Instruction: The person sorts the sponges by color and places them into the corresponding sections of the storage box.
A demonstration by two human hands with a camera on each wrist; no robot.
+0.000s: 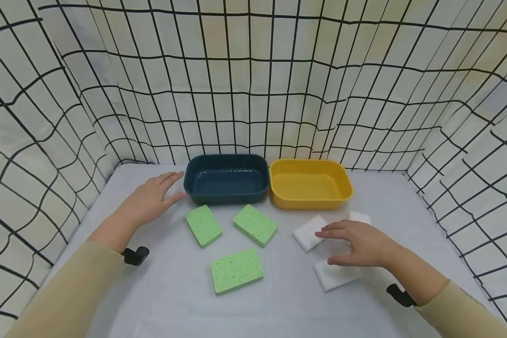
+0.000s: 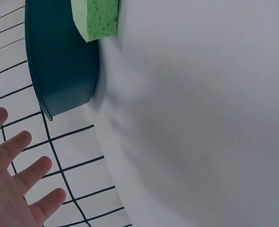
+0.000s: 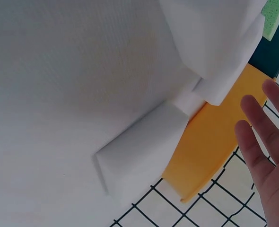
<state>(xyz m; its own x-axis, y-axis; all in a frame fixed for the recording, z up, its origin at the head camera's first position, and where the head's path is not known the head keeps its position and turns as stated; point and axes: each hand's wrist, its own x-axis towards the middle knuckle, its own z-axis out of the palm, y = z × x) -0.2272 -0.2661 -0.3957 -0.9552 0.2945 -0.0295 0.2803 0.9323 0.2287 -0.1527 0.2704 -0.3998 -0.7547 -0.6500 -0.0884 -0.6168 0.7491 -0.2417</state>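
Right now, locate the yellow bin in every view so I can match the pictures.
Head: yellow bin right of centre, beside the teal bin.
Left wrist: not in it.
Right wrist: right of centre, slanting, partly hidden by white blocks.
Shared landmark: the teal bin, visible in all three.

The dark blue tray [image 1: 226,181] is gleaming, all smooth, glossy plastic; the yellow tray [image 1: 308,204] is shining too; the green sponges [image 1: 237,271] are showing matt, pitted faces; the white blocks [image 1: 307,234] are looking smooth, matt; tablecloth [image 1: 169,291] and beige sleeve [image 1: 67,291] are showing dull fabric.
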